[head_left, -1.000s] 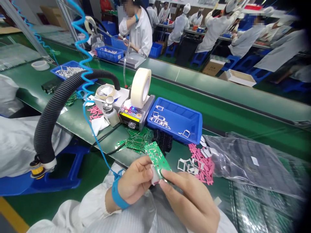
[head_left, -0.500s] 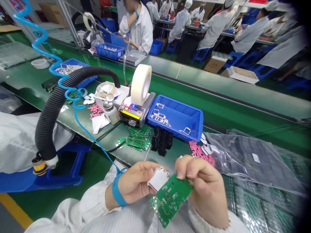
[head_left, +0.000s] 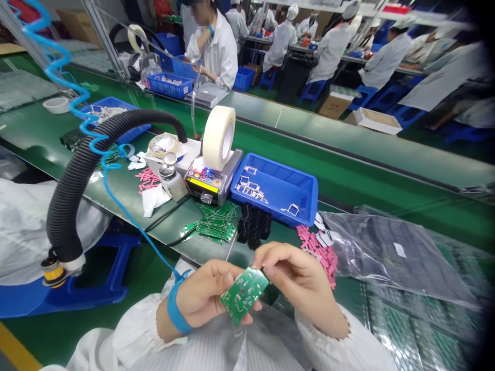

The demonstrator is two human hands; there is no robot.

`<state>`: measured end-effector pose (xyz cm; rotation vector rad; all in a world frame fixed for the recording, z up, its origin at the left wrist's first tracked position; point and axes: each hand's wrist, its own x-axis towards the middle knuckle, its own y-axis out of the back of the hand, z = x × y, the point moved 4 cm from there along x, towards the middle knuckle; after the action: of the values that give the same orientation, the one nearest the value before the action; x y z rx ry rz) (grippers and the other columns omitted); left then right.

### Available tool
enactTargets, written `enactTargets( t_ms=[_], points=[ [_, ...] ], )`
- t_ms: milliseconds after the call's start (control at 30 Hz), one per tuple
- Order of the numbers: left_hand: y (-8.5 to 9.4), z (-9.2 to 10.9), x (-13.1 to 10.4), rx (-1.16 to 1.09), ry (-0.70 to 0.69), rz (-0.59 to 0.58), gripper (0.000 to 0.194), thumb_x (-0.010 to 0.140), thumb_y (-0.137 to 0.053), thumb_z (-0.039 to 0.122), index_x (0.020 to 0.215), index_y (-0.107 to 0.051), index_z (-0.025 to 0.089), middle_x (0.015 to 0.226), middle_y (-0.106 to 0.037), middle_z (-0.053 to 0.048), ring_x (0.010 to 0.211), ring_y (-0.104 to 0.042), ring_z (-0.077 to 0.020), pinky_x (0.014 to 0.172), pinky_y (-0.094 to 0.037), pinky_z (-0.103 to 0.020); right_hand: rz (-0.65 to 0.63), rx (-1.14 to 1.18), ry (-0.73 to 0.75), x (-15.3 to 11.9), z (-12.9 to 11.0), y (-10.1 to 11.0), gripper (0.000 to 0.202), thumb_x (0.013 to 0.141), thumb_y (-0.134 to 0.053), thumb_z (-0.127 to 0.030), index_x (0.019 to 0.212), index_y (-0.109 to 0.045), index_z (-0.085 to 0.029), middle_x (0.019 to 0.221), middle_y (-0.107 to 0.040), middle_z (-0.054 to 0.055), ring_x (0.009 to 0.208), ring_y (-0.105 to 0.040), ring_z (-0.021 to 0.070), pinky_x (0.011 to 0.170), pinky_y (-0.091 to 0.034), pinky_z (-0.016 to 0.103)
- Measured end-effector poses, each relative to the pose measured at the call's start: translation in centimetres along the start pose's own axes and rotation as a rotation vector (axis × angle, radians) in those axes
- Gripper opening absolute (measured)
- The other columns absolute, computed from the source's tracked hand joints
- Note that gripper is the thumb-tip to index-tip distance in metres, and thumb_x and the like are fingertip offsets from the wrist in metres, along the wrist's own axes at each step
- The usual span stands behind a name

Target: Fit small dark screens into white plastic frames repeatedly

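Observation:
A small green circuit board (head_left: 244, 294) lies tilted across the fingers of my left hand (head_left: 203, 293), with the thumb along its edge. My right hand (head_left: 297, 278) pinches the board's upper right end between thumb and fingertips. The white rectangular piece seen earlier is out of sight, and I cannot tell whether it is behind the board. A blue wrist strap (head_left: 178, 309) with a coiled cord sits on my left wrist. Beyond my hands lie a pile of green circuit boards (head_left: 214, 224) and several black foam-like strips (head_left: 253, 225).
A tape dispenser (head_left: 211, 183) with a large tape roll stands beside a blue bin (head_left: 313, 193) of white frames. Pink strips (head_left: 319, 252) and a plastic bag (head_left: 390, 257) lie right. A black hose (head_left: 64, 206) arches left, near a pump bottle (head_left: 172, 183). Co-workers sit behind.
The board has moved left and up, from my right hand into my left. The white piece has gone from view. My right hand has shifted left to the board's end.

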<state>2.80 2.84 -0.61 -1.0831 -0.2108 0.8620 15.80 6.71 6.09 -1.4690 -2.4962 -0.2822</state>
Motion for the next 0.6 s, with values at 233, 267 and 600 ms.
enactTargets(
  t_ms=[233,267,600],
  points=[
    [0.8,-1.2,0.2,-0.112,0.017,-0.064,0.033,0.066,-0.074,0.037,0.090,-0.067,0.014,0.080,-0.075,-0.008,0.066,-0.070,-0.0176,0.060,-0.053,-0.025,-0.326,-0.349,0.221,0.8,0.0,0.4,0.025,0.086,-0.044,-0.001,0.094,-0.057,-0.021,0.089,-0.066,0.002,0.084,-0.062,0.0104,0.074,-0.052,0.026],
    [0.8,-1.4,0.4,-0.133,0.021,-0.071,0.035,0.066,-0.075,0.036,0.092,-0.066,0.015,0.082,-0.075,-0.009,0.067,-0.070,-0.0175,0.061,-0.053,-0.025,-0.364,-0.392,0.238,0.9,0.0,0.4,0.025,0.086,-0.044,-0.002,0.095,-0.057,-0.021,0.091,-0.066,0.002,0.087,-0.062,0.0107,0.076,-0.052,0.026],
    [0.9,-0.6,2.2,-0.117,-0.178,0.156,0.034,0.062,-0.079,0.026,0.092,-0.069,0.013,0.083,-0.070,-0.006,0.074,-0.063,-0.0137,0.069,-0.045,-0.023,0.025,-1.008,-0.012,-0.7,-1.3,-1.0,0.023,0.080,-0.061,-0.031,0.097,-0.051,-0.020,0.086,-0.062,0.006,0.074,-0.060,0.0216,0.059,-0.051,0.035]
  ],
)
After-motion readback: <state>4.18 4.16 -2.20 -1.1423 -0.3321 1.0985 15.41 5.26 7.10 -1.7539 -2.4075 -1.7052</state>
